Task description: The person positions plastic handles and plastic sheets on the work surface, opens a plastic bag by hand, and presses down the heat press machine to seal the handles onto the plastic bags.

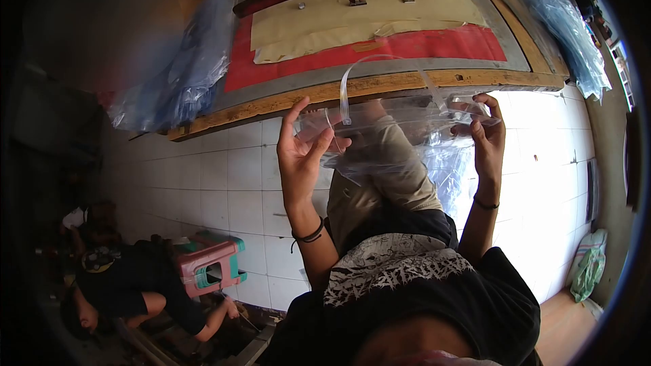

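A clear plastic bag (407,112) with a see-through strap handle (344,95) is stretched sideways above my lap. My left hand (302,156) grips its left end, thumb in front and some fingers behind the film. At the other end, my right hand (487,132) pinches the bag's right corner between thumb and fingers. The strap arches up from the bag's top edge, over the wooden table edge. My trouser legs show through the film.
Ahead stands a wood-edged worktable (285,105) with a red sheet (468,44), tan paper (305,34) and a dark red metal bar (298,0). Clear plastic piles (203,61) hang at both sides. A person (135,278) crouches at lower left near a pink-green stool (207,268).
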A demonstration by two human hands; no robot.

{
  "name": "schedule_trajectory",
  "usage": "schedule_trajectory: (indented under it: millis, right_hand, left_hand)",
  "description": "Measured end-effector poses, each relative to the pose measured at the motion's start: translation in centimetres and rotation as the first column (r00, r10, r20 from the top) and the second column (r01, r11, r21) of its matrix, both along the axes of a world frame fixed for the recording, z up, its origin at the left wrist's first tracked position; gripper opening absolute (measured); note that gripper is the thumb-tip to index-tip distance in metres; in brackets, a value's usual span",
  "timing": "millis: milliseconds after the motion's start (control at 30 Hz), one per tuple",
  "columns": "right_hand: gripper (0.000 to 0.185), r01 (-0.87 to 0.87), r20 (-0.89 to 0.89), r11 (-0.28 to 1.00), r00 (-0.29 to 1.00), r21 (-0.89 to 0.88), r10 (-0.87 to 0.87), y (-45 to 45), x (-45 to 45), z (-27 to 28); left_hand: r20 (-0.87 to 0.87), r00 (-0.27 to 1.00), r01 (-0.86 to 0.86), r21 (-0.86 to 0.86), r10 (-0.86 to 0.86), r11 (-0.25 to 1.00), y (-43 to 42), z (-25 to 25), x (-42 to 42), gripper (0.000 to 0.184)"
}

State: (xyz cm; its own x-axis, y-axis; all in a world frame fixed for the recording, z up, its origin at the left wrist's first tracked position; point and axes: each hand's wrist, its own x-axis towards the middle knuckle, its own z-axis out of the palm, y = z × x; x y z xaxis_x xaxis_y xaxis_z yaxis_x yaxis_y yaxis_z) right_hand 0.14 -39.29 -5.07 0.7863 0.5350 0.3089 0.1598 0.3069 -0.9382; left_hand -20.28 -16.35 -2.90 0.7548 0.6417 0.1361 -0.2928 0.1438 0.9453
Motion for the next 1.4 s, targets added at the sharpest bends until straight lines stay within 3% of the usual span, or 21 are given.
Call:
schedule_trajectory:
  millis: [167,200,300,467,567,667,800,1400]
  right_hand:
    - [0.039,0.100,0.001,0.993,0.995,-0.058,-0.100,1.2,-0.3,1.3]
    - [0.040,0.157,0.012,0.987,0.988,-0.033,-0.156,1.8,-0.8,1.9]
    - [0.046,0.217,0.035,0.971,0.976,-0.097,-0.214,2.3,-0.8,2.8]
    - [0.041,0.140,-0.068,0.982,0.986,-0.131,-0.149,2.1,-0.3,3.2]
    - [0.033,0.153,-0.083,0.981,0.983,-0.120,-0.164,2.2,0.0,2.6]
    - [0.029,0.147,-0.091,0.985,0.984,-0.088,-0.155,2.6,-0.1,2.7]
    - [0.026,0.116,-0.083,0.990,0.989,-0.087,-0.123,2.7,-0.1,2.6]
    - [0.029,-0.047,-0.093,0.999,0.995,-0.009,0.046,3.1,-1.0,3.0]
  left_hand:
    - [0.090,0.988,-0.135,0.060,0.129,0.989,-0.4,0.5,0.5,0.065]
    - [0.099,0.987,-0.135,0.063,0.128,0.989,-0.5,0.8,0.6,0.050]
    - [0.008,0.995,-0.096,0.027,0.096,0.995,0.1,0.8,0.4,0.037]
    - [-0.084,0.992,-0.093,0.061,0.098,0.994,0.3,1.8,0.2,0.030]
    - [-0.029,0.986,-0.160,0.134,0.166,0.978,0.2,1.8,0.2,0.027]
    - [0.025,0.953,-0.302,0.120,0.301,0.946,-0.5,2.3,0.8,0.024]
    - [-0.004,0.938,-0.346,0.035,0.346,0.938,-0.8,2.5,1.1,0.023]
    - [-0.033,0.900,-0.431,0.079,0.434,0.899,0.1,1.1,0.8,0.026]
